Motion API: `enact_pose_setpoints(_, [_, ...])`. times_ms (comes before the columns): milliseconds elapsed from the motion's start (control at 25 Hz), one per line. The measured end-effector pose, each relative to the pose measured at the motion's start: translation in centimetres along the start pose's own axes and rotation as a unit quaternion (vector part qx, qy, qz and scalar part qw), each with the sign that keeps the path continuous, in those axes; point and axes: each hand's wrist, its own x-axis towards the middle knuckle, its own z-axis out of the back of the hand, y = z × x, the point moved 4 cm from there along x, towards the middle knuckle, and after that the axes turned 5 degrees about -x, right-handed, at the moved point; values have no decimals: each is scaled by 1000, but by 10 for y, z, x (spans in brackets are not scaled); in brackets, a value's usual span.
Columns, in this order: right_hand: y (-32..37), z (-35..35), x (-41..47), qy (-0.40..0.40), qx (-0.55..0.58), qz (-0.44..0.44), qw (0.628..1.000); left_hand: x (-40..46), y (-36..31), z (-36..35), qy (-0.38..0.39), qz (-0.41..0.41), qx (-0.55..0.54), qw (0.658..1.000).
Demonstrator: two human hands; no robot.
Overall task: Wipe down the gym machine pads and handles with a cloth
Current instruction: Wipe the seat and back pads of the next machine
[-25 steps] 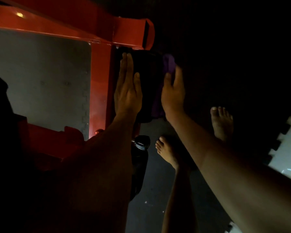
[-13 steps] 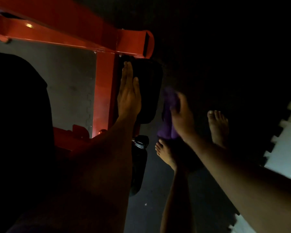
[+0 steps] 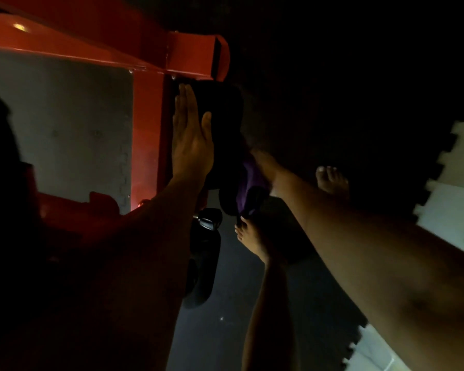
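Observation:
A black pad [image 3: 225,111] hangs from the red machine frame [image 3: 148,124] in dim light. My left hand [image 3: 190,137] lies flat against the pad's left side, fingers straight and pointing up. My right hand [image 3: 265,167] holds a purple cloth [image 3: 248,183] against the pad's lower right edge; its fingers are mostly hidden behind the cloth and pad. Below the pad, a black handle with a metal end [image 3: 208,220] sticks out beside a second dark pad [image 3: 202,266].
My bare feet [image 3: 252,239] stand on dark floor matting just under the pad. Pale interlocking floor tiles [image 3: 456,188] lie at the right. A grey panel [image 3: 62,124] fills the space inside the red frame at the left.
My right hand has carried the purple cloth down the pad's right side, from near its top to its lower edge. My left hand stays flat on the pad.

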Motion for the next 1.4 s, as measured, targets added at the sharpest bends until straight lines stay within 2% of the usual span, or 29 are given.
enact_pose_setpoints(120, [11, 46, -87, -20, 4, -11, 1000, -19, -30, 11, 65, 63, -24, 996])
enact_pose_setpoints(240, [41, 70, -207, -14, 38, -5, 999, -73, -98, 59, 19, 130, -100, 986])
enact_pose_setpoints(320, [64, 73, -285, 20, 29, 39, 999, -129, -143, 94, 62, 138, -134, 979])
enact_pose_setpoints(400, [97, 70, -367, 12, -81, 114, 990, -193, -186, 135, 131, 162, -180, 961])
enact_pose_setpoints(480, [121, 63, -432, 5, -197, 168, 966, -250, -212, 175, 137, 181, -179, 957])
enact_pose_setpoints(600, [153, 41, -502, 30, -316, 220, 923, -328, -229, 229, 89, 202, -163, 962])
enact_pose_setpoints(760, [171, -8, -552, 75, -425, 255, 865, -401, -216, 281, 11, 219, -174, 960])
enact_pose_setpoints(960, [145, -99, -586, 107, -580, 291, 753, -529, -175, 305, -103, 295, -232, 921])
enact_pose_setpoints(1080, [103, -167, -608, 134, -647, 307, 685, -619, -143, 302, -190, 344, -291, 872])
enact_pose_setpoints(1120, [82, -192, -615, 148, -668, 318, 656, -650, -132, 302, -225, 362, -313, 849])
enact_pose_setpoints(1280, [-29, -291, -647, 218, -737, 410, 492, -781, -91, 286, -344, 417, -372, 754])
enact_pose_setpoints(1400, [-108, -341, -674, 239, -754, 458, 406, -865, -66, 266, -391, 430, -394, 712])
